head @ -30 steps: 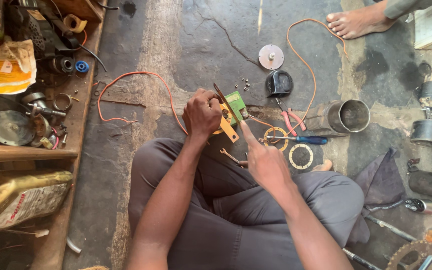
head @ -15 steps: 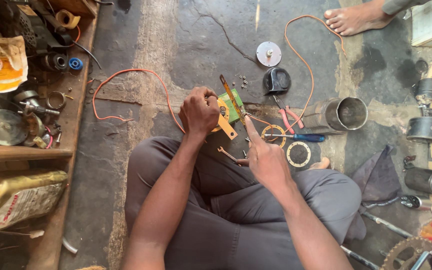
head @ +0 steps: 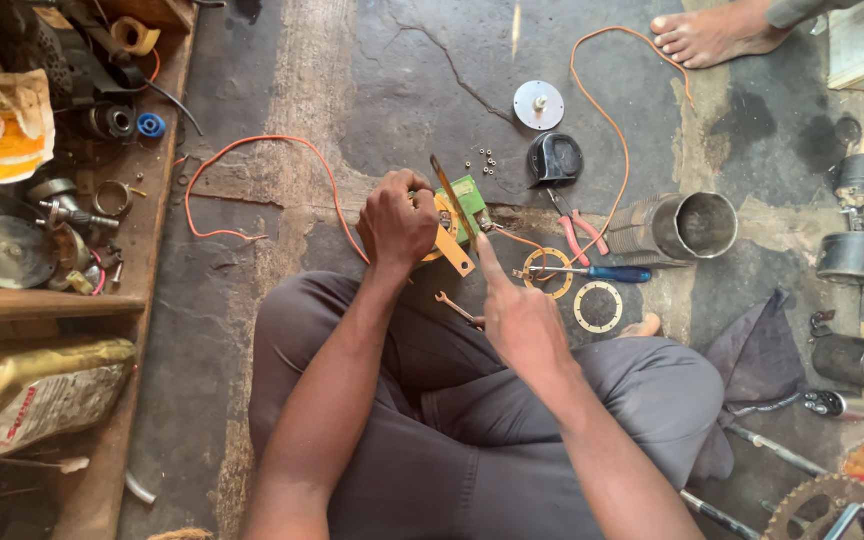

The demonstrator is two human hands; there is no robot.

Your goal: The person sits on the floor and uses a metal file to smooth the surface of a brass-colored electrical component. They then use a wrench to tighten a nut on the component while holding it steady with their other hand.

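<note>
I sit cross-legged on a concrete floor. My left hand (head: 397, 218) grips a small green and orange part (head: 462, 215) with a thin flat metal strip standing up from it. My right hand (head: 517, 315) is just below it, its index finger stretched up and touching the part near thin orange wires. A small spanner (head: 455, 306) lies by my knee, partly under the right hand. An orange wire (head: 252, 170) loops away from the part to the left.
Pliers (head: 574, 230), a blue-handled screwdriver (head: 592, 272) and two flat rings (head: 598, 306) lie to the right, beside a metal cylinder (head: 687, 228). Small nuts (head: 487, 160), a black horn (head: 555, 160) and a disc (head: 539, 104) lie ahead. Another person's bare foot (head: 712, 32) rests at top right. A cluttered wooden shelf (head: 42, 300) runs along the left.
The view has drifted slightly. Both hands stay on the green and orange part, with the right index finger still pointing at it.
</note>
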